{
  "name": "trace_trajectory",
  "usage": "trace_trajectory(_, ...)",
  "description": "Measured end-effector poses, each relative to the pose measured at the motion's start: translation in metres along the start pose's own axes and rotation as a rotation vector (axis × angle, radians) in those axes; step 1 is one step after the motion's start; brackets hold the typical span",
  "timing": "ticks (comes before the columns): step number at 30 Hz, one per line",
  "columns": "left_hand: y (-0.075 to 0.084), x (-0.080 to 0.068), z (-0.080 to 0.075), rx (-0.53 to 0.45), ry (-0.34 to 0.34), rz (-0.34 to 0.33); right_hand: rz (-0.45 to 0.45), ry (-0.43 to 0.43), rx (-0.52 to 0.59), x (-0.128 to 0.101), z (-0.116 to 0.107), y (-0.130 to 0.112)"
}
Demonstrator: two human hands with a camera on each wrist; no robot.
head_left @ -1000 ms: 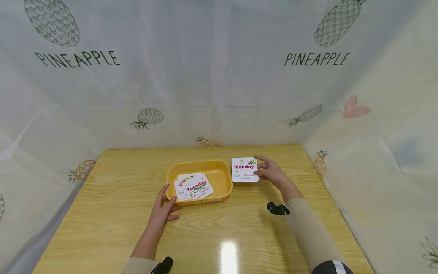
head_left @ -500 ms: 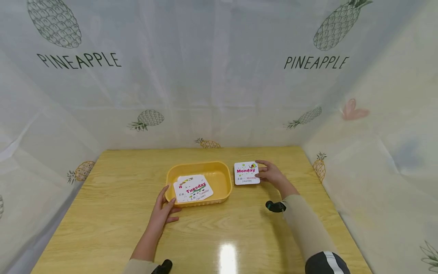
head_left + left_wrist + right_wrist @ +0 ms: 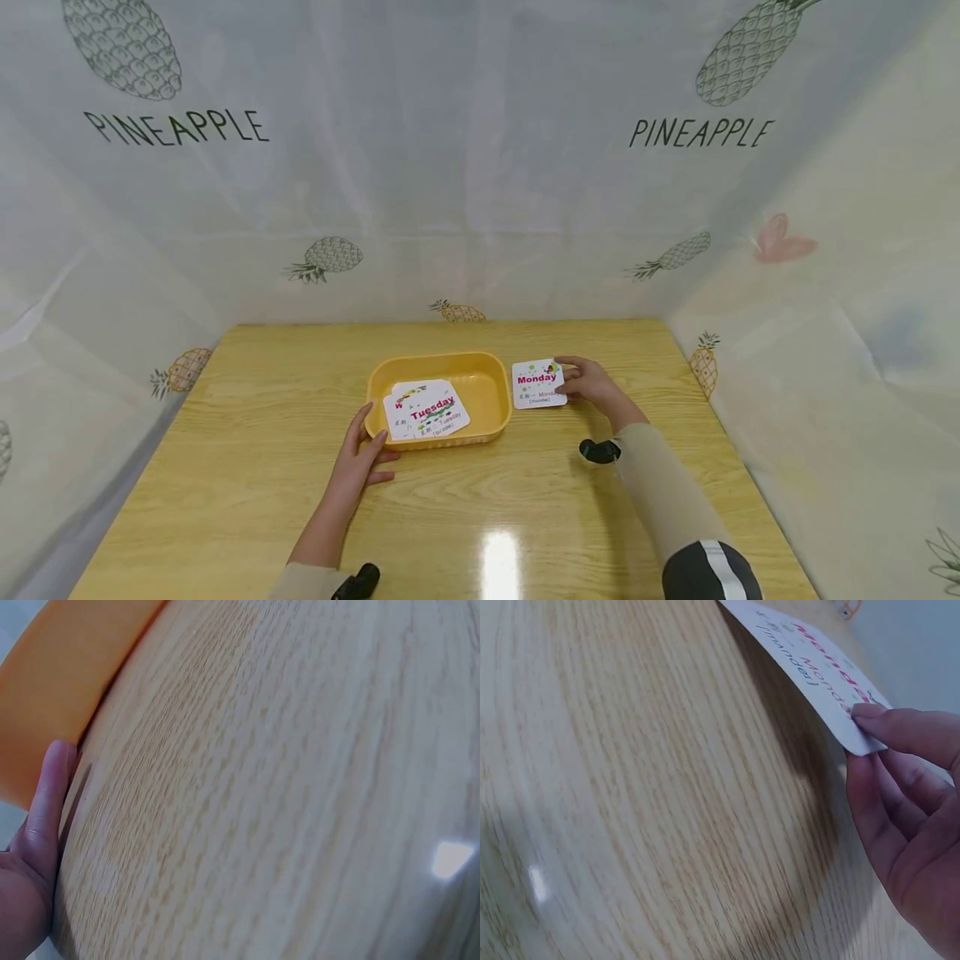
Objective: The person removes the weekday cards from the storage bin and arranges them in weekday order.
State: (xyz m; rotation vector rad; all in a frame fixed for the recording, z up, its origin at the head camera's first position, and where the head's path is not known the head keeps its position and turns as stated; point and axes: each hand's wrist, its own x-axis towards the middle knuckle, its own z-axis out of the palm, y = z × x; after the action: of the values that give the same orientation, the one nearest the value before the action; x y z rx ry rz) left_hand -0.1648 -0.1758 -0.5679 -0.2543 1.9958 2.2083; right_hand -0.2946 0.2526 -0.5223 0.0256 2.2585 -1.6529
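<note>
card [image 3: 531, 392], white and square with rounded corners and red "monday" lettering, was pinched at its right edge by the right hand [image 3: 592, 383], thumb and fingers close together on it. the card was raised above the pale yellow wood-grain table [image 3: 450, 512], just beside the right end of a yellow oblong tray with rounded corners [image 3: 487, 392], nearer the table's far edge. the left hand [image 3: 354, 454] held the tray's near left corner. white printed cards [image 3: 427, 410] lay overlapping in the tray's left half, one reading "tuesday". a pale pineapple-printed sheet [image 3: 465, 183] rose behind the table's far edge.
</note>
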Motion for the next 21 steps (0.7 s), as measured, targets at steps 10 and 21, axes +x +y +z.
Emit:
trace_trajectory(10,0.0027,0.0028,0.0011,0.003,-0.006,0.002,0.002,0.004,-0.224,0.0080,0.0026,0.0013)
trace_trajectory(21,0.0003,0.0018,-0.0001,0.002,-0.002,-0.002,-0.002,0.001,-0.324,0.0083,0.0040,0.0033)
